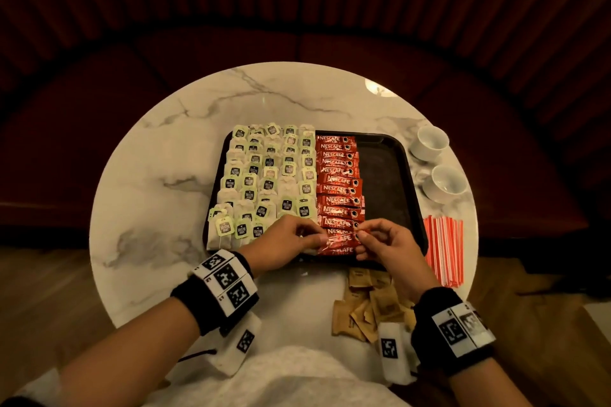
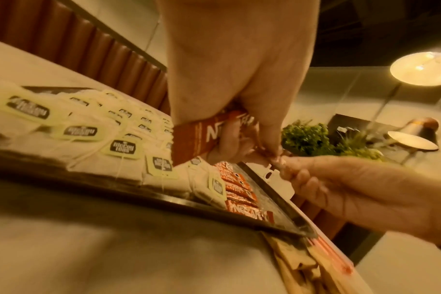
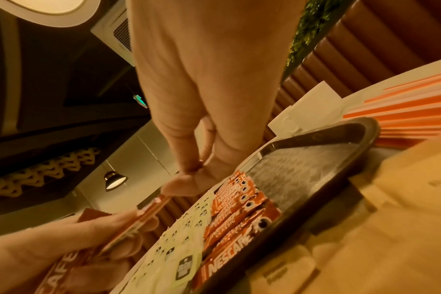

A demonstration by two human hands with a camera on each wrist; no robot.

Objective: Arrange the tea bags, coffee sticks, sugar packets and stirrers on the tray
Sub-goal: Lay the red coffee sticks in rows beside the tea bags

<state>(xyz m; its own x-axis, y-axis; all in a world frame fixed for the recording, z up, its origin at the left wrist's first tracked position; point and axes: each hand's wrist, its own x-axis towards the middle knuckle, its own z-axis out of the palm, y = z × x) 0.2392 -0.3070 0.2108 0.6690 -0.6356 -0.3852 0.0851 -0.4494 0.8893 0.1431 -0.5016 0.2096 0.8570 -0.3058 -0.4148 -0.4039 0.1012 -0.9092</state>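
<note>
A dark tray [image 1: 401, 155] holds rows of tea bags [image 1: 264, 175] on its left half and a column of red coffee sticks [image 1: 339, 188] in the middle. Both hands hold one red coffee stick [image 1: 340, 243] just above the tray's near edge. My left hand [image 1: 291, 241] grips its left end [image 2: 202, 137], and my right hand [image 1: 380, 241] pinches its right end [image 3: 154, 206]. Brown sugar packets [image 1: 373, 304] lie in a loose pile on the table near my right wrist. Orange-and-white stirrers [image 1: 444, 248] lie bundled right of the tray.
The round marble table [image 1: 165, 175] carries two white cups [image 1: 431, 142] [image 1: 444, 183] at the right, beyond the stirrers. The tray's right strip [image 1: 380, 175] is bare. A dark red padded bench curves behind the table.
</note>
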